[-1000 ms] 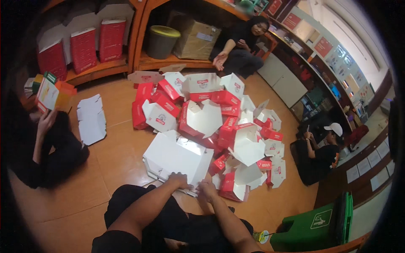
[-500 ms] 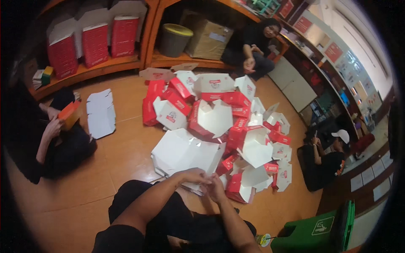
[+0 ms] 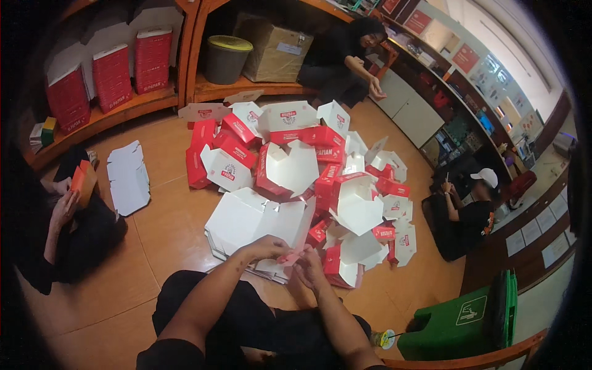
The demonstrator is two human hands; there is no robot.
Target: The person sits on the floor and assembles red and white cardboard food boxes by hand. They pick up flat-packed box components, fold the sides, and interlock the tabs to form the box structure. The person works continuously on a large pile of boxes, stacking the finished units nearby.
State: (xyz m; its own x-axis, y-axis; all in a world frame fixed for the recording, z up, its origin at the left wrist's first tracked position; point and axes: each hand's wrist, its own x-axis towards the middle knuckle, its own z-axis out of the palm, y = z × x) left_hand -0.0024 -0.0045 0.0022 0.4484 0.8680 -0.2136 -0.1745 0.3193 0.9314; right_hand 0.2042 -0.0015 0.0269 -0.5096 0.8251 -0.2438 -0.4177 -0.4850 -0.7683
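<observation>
In front of my crossed legs lies a stack of white cardboard box sheets [image 3: 237, 222]; the top one has its right side folded partly up. At its near right corner my left hand [image 3: 266, 248] pinches a pinkish-looking flap [image 3: 291, 258]. Close on the right, my right hand [image 3: 310, 269] grips the same flap from its other side, fingers bent. The fingertips partly cover each other and the flap's fold. Just beyond the sheets rises a heap of folded red and white food boxes [image 3: 290, 169], many with lids open.
A person at left handles an orange piece [image 3: 83, 183] near a loose white sheet [image 3: 129, 177]. Two more people sit at the back and at right. Shelves hold red box stacks [image 3: 113, 77], a bucket [image 3: 229, 60] and a carton [image 3: 274, 52]. A green bin [image 3: 456, 324] and cup [image 3: 383, 338] stand near right.
The view has shifted, so the scene sits further left. My hands have moved slightly apart, and a pinkish flap now shows between them. The person at the back has shifted an arm.
</observation>
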